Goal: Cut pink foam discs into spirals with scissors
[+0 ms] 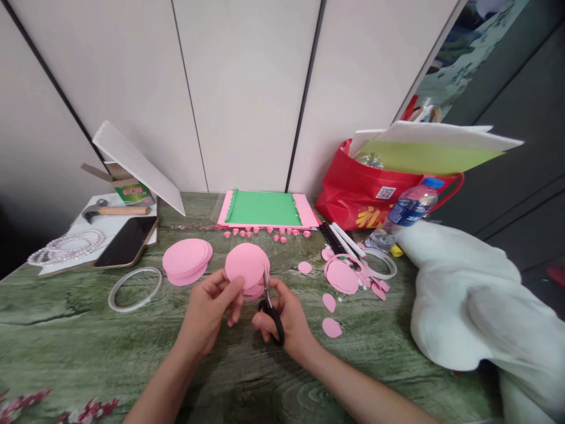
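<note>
My left hand [212,303] pinches a round pink paper disc [246,264] at its lower edge, thumb on top. Black-handled scissors [274,318] are in my right hand [286,315], their blades upright along the disc's right edge. Whether the blades are touching the paper I cannot tell. More pink paper [255,290] shows partly hidden behind the disc. To the left lies a stack of pink paper circles [185,259]. Right of the scissors are small petal-shaped pink pieces [331,327] and a pile of pink offcuts and circles [342,277].
At the back lies a green sheet [265,207] on pink paper, with a row of small pink rolled pieces in front. A phone [128,241], hammer [121,210] and tape roll [135,289] are left. A red bag [348,188], water bottle [404,215] and white plush [463,300] stand right.
</note>
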`<control>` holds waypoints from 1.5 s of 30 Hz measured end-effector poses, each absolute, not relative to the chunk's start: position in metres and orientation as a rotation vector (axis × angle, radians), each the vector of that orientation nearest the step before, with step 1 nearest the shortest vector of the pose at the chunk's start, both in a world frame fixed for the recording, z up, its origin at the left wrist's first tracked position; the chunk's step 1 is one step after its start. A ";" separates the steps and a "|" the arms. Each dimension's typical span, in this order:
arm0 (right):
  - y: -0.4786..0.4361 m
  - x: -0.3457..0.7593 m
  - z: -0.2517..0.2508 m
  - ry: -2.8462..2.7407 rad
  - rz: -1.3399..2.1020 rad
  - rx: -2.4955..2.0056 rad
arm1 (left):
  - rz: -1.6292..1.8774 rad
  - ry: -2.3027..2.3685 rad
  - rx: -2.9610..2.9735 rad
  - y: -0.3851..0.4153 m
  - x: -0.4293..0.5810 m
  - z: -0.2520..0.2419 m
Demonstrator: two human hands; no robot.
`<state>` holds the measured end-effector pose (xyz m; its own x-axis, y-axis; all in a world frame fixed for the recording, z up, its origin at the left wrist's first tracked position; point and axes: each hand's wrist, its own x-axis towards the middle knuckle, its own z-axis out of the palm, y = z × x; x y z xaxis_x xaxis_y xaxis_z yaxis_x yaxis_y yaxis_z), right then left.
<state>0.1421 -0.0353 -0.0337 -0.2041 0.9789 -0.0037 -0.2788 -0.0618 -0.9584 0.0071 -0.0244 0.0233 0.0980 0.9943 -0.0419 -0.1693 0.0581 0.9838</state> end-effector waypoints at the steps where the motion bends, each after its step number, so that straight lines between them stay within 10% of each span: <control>1: -0.036 0.142 -0.034 -1.120 1.503 -0.911 | 1.161 1.010 1.076 -0.025 0.008 0.024; 45: -0.038 0.139 -0.030 -1.118 1.530 -0.874 | 1.153 1.171 1.165 -0.025 0.005 0.021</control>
<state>0.1394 -0.0377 -0.0296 -0.2315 0.9728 0.0075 -0.3026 -0.0646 -0.9509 0.0053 -0.0254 0.0212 0.0486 0.9975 -0.0519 -0.0365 0.0537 0.9979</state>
